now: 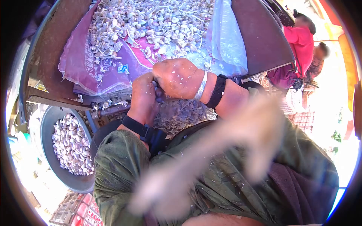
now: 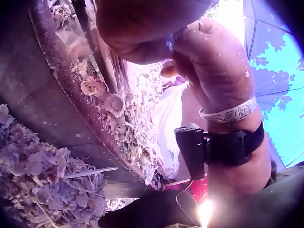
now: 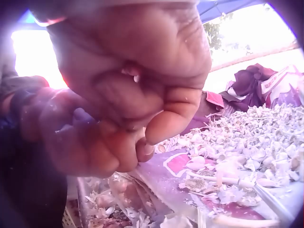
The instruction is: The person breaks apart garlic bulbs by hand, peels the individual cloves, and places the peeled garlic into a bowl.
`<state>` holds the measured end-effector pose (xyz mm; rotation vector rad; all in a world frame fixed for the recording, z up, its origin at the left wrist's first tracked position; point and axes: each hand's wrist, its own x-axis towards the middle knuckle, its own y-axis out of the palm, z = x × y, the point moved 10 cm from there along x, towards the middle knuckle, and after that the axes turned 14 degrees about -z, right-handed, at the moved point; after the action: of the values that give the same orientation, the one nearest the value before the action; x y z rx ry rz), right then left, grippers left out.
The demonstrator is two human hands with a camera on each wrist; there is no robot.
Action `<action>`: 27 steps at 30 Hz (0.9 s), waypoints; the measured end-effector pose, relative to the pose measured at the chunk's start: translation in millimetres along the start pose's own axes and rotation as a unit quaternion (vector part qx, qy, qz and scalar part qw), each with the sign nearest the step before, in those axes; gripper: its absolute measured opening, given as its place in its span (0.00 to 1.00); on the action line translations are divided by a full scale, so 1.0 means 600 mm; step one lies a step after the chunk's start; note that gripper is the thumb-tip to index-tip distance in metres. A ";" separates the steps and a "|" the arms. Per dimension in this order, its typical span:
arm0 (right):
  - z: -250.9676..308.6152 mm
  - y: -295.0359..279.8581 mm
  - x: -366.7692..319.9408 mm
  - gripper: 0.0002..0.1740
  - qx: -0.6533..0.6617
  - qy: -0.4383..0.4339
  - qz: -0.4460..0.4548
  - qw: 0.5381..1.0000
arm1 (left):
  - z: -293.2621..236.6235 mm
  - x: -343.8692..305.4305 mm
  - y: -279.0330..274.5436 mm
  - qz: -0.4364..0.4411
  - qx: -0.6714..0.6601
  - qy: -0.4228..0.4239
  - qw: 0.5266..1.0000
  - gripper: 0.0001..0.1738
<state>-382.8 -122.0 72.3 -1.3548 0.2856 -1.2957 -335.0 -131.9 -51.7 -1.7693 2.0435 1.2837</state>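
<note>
Both hands meet at the near edge of a heap of garlic cloves (image 1: 151, 22). The left hand (image 1: 143, 96) has its fingers curled against those of the right hand (image 1: 179, 77). In the right wrist view, a small pinkish-white piece of garlic (image 3: 130, 72) shows in the fold of the right hand's curled fingers. Most of what the hands pinch between them is hidden. The left hand (image 3: 80, 135) is just below and beside the right there, its fingers bent inward. White flakes of skin stick to both hands.
A purple printed sack (image 1: 109, 77) lies under the heap, on a brown metal-edged stand (image 1: 264, 41). A dark basin (image 1: 47, 132) of cloves stands at the left. Papery skins (image 2: 42, 175) pile below. A blurred pale shape (image 1: 226, 139) crosses the lap. People (image 1: 299, 49) are at the right.
</note>
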 end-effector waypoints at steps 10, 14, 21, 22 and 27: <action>-0.108 -0.039 -0.037 0.08 -0.125 0.057 0.175 0.975 | -0.039 -0.042 0.033 0.104 -0.107 -0.065 0.987 0.12; -0.147 -0.036 0.012 0.05 -0.077 0.039 0.014 0.996 | -0.039 -0.042 0.040 0.156 -0.099 -0.049 0.982 0.09; -0.196 0.086 0.040 0.14 -0.128 0.040 0.088 0.987 | -0.020 -0.016 0.018 0.119 -0.069 -0.054 0.989 0.08; -0.208 0.092 0.038 0.14 -0.143 0.069 0.115 0.981 | -0.019 -0.017 0.014 0.100 -0.074 -0.054 0.991 0.08; -0.207 0.054 0.038 0.11 -0.007 0.150 0.034 0.988 | -0.030 -0.011 0.002 0.027 -0.044 -0.019 0.998 0.09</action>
<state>-456.1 -216.5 20.4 -1.1493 0.5441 -1.4426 -327.2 -139.1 -36.0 -1.7213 2.0572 1.4321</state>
